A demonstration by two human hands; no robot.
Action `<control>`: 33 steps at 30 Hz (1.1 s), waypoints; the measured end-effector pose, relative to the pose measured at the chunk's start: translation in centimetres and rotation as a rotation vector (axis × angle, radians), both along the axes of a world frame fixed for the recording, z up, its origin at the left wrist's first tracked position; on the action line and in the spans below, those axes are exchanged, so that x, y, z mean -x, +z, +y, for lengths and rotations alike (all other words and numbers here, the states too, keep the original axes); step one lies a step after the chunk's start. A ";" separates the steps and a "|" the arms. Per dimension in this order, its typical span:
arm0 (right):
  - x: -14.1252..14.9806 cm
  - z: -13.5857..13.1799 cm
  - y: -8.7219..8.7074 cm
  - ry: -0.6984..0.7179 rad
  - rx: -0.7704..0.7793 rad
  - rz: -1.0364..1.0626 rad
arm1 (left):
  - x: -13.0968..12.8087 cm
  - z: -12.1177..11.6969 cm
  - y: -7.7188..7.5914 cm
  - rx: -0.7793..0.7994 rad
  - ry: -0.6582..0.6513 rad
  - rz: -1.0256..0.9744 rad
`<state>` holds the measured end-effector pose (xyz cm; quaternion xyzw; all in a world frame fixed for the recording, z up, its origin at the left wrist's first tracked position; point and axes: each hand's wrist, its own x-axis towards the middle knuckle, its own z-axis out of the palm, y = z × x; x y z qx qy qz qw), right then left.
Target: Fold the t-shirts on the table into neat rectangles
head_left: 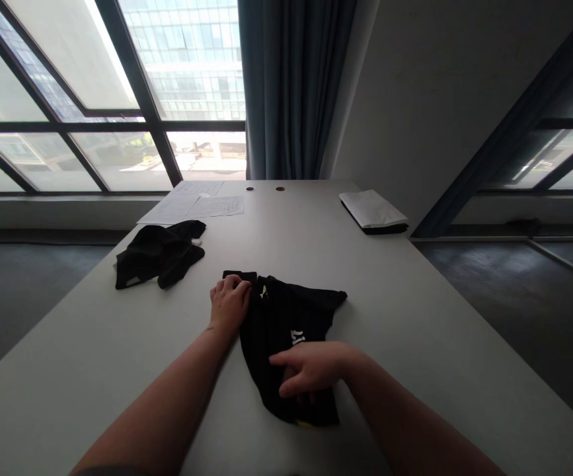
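A black garment (281,311) with white lettering and small yellow details lies partly folded on the white table in front of me. At its far left corner, the fingers of my left hand (230,297) are curled closed on the cloth. My right hand (313,367) is over the near part of the garment, index finger and thumb spread apart and nothing held between them. It hides part of the lettering. Whether the right fingertips touch the fabric I cannot tell.
Farther left, a second black garment (154,254) lies crumpled near the table (92,344) edge. Papers (211,205) lie at the back left. On the right side, a white folded item (374,209) rests on something black. Two round holes mark the table's far end, below a blue curtain (296,92).
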<state>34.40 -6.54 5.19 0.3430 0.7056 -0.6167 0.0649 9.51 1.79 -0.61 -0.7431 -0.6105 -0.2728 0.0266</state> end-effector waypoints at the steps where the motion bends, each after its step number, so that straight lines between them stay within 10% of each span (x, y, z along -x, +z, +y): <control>1: 0.3 -0.2 -0.1 -0.010 0.041 0.059 | 0.0 0.1 -0.1 0.006 0.009 -0.017; 7: -0.2 2.7 -2.8 -0.575 -0.810 0.206 | 0.4 0.5 -0.4 0.121 -0.267 -0.229; 10: -1.0 4.6 -4.7 -0.598 -1.057 0.071 | 0.6 0.4 -0.3 0.143 -0.382 -0.292; 19: -1.4 5.5 -5.4 -0.638 -1.095 -0.367 | 0.8 0.7 -0.2 0.194 -0.433 -0.278; 24: -3.3 6.6 -5.6 -0.662 -1.065 -0.487 | 1.5 1.2 -0.3 0.184 -0.160 -0.553; 28: -6.3 8.1 -6.4 -0.807 -1.082 -0.537 | 2.5 1.6 -0.3 0.122 0.123 -0.765; 33: -10.9 9.7 -7.0 -1.105 -1.129 -0.567 | 2.4 1.0 0.4 0.122 0.033 -0.761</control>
